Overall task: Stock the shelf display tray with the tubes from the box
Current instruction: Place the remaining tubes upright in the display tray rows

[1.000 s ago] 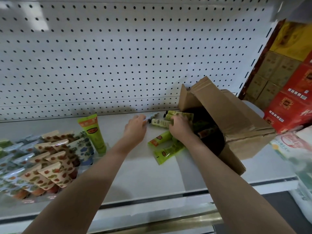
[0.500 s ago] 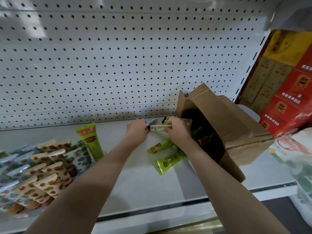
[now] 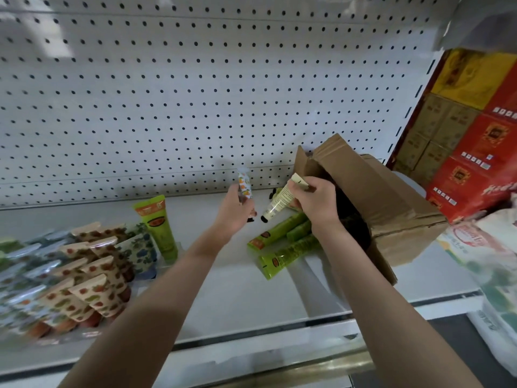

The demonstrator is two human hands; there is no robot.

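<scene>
The display tray (image 3: 70, 338) at the left end of the shelf (image 3: 237, 301) is already well filled with rows of patterned tubes (image 3: 92, 278) standing cap-down; a tall green tube (image 3: 159, 225) stands upright at its right side, though whether it is inside the tray wall I cannot tell. The left hand (image 3: 235, 211) grips a small patterned tube (image 3: 244, 186), and the right hand (image 3: 316, 203) pinches a pale tube (image 3: 279, 201) near its crimped end; both hover above the shelf just beside the mouth of the cardboard box (image 3: 377, 197), well apart from the tray. By my reckoning the job is in its middle; these two must yet cross to the tray, as must the loose green tubes (image 3: 279, 233) lying at the box's mouth; what remains in its dark interior is hidden. The shelf is pale and smooth, backed by white pegboard (image 3: 195, 93); stacked red and yellow cartons (image 3: 481, 152) and a plastic bag (image 3: 498, 261) stand to the right.
</scene>
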